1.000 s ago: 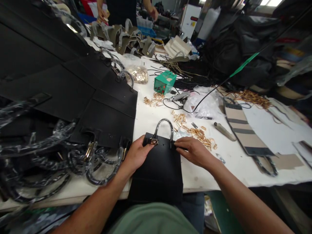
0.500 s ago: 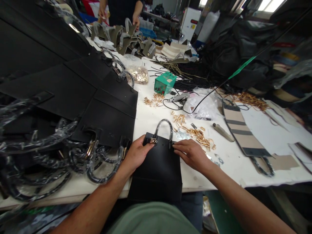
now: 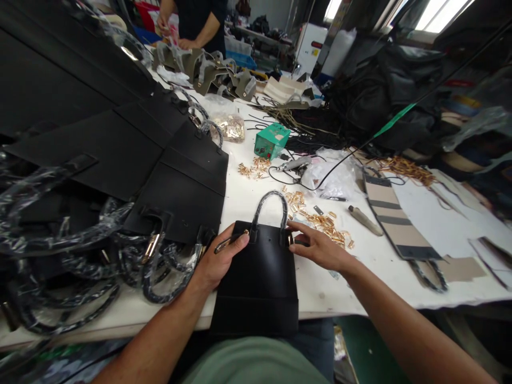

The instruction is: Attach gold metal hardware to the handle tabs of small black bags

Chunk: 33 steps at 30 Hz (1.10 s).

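Note:
A black leather bag panel (image 3: 260, 277) with a plastic-wrapped handle (image 3: 272, 205) lies at the table's near edge in front of me. My left hand (image 3: 218, 261) grips the panel's top left corner, its thumb on a thin dark and gold piece by the handle's left tab. At the right tab my right hand (image 3: 320, 248) pinches the panel's top edge with its fingertips. Small gold metal fittings (image 3: 320, 218) lie scattered just beyond my right hand.
A stack of black panels (image 3: 176, 181) with wrapped handles fills the left. A green box (image 3: 272, 140), a grey tool (image 3: 294, 162), a clear plastic bag (image 3: 332, 173), a striped strap (image 3: 394, 218) and a small tool (image 3: 364, 218) lie beyond. Another person (image 3: 192, 21) handles olive pieces (image 3: 212, 74) at the far end.
The handle's left tab now lies flat on the panel, and my left thumb holds a thin piece there. My right fingertips slid up to the right tab. The far person's hands moved left.

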{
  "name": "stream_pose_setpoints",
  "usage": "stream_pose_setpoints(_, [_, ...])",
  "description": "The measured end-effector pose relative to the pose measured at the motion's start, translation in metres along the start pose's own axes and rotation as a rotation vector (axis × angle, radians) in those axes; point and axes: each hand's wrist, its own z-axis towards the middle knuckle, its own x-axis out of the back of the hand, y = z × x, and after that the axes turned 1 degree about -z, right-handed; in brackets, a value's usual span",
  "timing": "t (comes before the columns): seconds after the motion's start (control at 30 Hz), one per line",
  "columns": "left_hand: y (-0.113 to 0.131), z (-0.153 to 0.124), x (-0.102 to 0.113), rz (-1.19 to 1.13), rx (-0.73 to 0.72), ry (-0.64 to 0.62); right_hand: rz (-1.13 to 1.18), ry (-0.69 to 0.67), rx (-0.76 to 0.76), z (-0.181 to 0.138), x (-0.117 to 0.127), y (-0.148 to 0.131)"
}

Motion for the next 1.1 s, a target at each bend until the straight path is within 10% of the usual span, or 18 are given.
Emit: stream_pose_setpoints(1.1, [0.004, 0.0, -0.003, -0.18, 0.107, 0.008, 0.573, 0.062, -0.092, -0.016, -0.012, -0.023])
